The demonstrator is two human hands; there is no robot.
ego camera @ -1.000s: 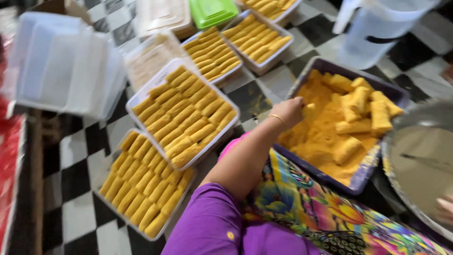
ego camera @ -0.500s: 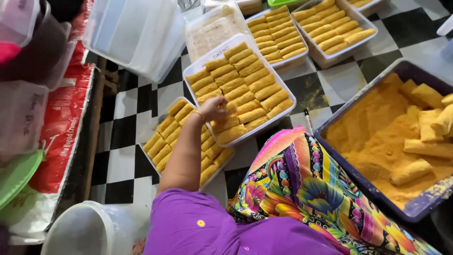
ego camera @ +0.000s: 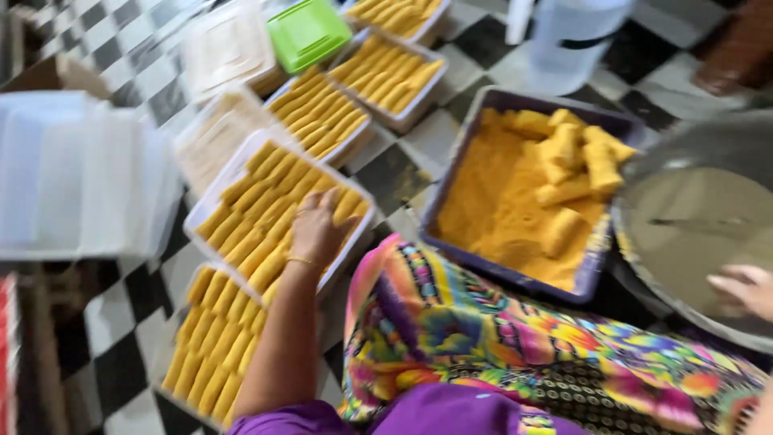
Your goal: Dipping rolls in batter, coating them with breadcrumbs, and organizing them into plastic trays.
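I see my left hand [ego camera: 318, 229] resting flat, fingers spread, on yellow rolls in the white tray [ego camera: 211, 211]. My right hand [ego camera: 745, 288] (edge of view, grip unclear) touches the metal bowl [ego camera: 692, 217]. Farther off sits the purple tray [ego camera: 600, 262] of crumbs.

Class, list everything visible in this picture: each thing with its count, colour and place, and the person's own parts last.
Clear trays of rolls: at least five, yellow rolls in rows, on the chequered floor.
Green lid: one, top centre.
Purple tray: one, orange crumbs and coated rolls, centre right.
Metal bowl: one, grey, pale batter, right.
Stacked clear containers: blurred, white, left.
Plastic jug: one, translucent, top right.
Patterned cloth: multicoloured, over the lap.
Left hand: on the near full tray's rolls.
Right hand: at the bowl's rim.
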